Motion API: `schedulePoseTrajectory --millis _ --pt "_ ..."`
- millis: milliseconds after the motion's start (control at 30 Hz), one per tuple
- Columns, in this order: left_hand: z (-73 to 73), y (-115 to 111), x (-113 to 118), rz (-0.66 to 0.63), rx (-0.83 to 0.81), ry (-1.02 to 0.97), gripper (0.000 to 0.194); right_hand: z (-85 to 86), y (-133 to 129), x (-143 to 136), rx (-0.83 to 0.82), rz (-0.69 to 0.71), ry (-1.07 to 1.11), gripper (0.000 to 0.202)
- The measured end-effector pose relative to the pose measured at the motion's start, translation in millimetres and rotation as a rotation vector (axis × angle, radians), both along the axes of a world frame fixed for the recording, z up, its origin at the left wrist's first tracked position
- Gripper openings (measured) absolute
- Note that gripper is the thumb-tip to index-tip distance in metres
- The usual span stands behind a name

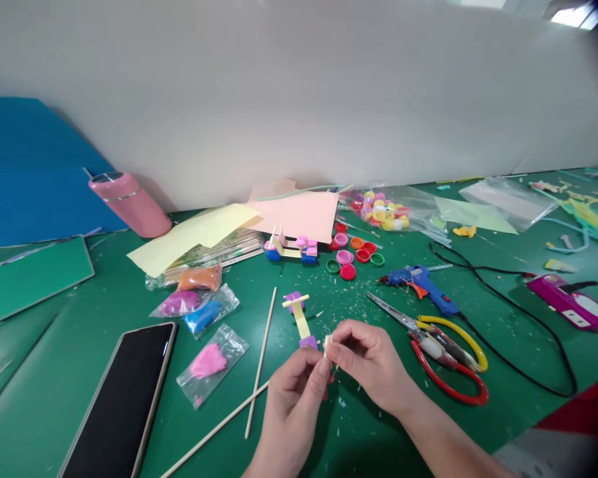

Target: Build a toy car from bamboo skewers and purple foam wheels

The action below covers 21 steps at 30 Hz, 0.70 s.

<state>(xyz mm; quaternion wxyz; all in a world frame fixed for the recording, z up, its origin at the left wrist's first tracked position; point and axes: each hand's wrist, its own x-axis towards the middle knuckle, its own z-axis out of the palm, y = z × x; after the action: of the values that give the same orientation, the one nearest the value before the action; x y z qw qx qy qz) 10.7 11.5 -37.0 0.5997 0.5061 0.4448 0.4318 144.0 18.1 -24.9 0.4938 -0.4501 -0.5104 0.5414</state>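
We look down at two bare hands meeting over a green table (349, 441). The left hand (295, 398) and the right hand (371, 362) pinch a small pale piece (327, 344) between thumbs and fingertips, pressed in on it rather than spread. The fingers cover much of the piece, so we cannot tell its full shape. Both hands share the hold, we judge, because something so small needs steadying from either side.

Just beyond the grip lies a little purple-and-cream frame (302, 324), a short stick across its far end; we take it to be placed for easy reach. Farther beyond, a blue-and-pink model (292, 251) sits apart, perhaps so that nothing knocks it. Loose round caps (345, 257) spread to the right of that model.

To the right of the grip we find scissors (433, 348), handles turned toward the person, which seems handy for the right hand. Past them rests a blue glue gun (423, 285), nozzle pointing left, its cord trailing away to the right, clear of the fingers.

Left of the grip, two thin sticks (262, 358) cross. Farther left lie clear bags of coloured clay-like stuff (209, 362) and a dark-screened phone (122, 405), kept out of the working space, it appears.
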Motion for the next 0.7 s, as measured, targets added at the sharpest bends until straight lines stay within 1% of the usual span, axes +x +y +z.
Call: schedulePoseTrajectory --millis 100,167,333,433,533,700 --pt "-1.0 1.0 -1.5 -0.025 -0.024 -0.064 0.018 0.9 -0.8 -1.8 -0.029 0.014 0.068 0.014" --pt "-2.2 1.9 -2.7 -0.041 -0.069 -0.129 0.018 2.0 -0.7 -2.7 -0.052 0.017 0.093 0.014" --pt "-2.2 4.0 -2.6 -0.096 -0.286 -0.343 0.02 3.5 2.3 -5.7 -0.126 0.023 0.119 0.018" --pt "-0.1 4.8 -1.4 -0.126 -0.37 -0.41 0.017 2.5 3.2 -8.4 -0.205 -0.005 0.192 0.022" --pt "0.8 5.2 -1.2 -0.134 -0.391 -0.423 0.018 0.7 2.9 -10.8 -0.248 -0.013 0.249 0.026" --pt "0.2 6.2 -2.1 -0.121 -0.378 -0.431 0.017 -0.9 2.0 -12.9 -0.26 -0.007 0.278 0.027"
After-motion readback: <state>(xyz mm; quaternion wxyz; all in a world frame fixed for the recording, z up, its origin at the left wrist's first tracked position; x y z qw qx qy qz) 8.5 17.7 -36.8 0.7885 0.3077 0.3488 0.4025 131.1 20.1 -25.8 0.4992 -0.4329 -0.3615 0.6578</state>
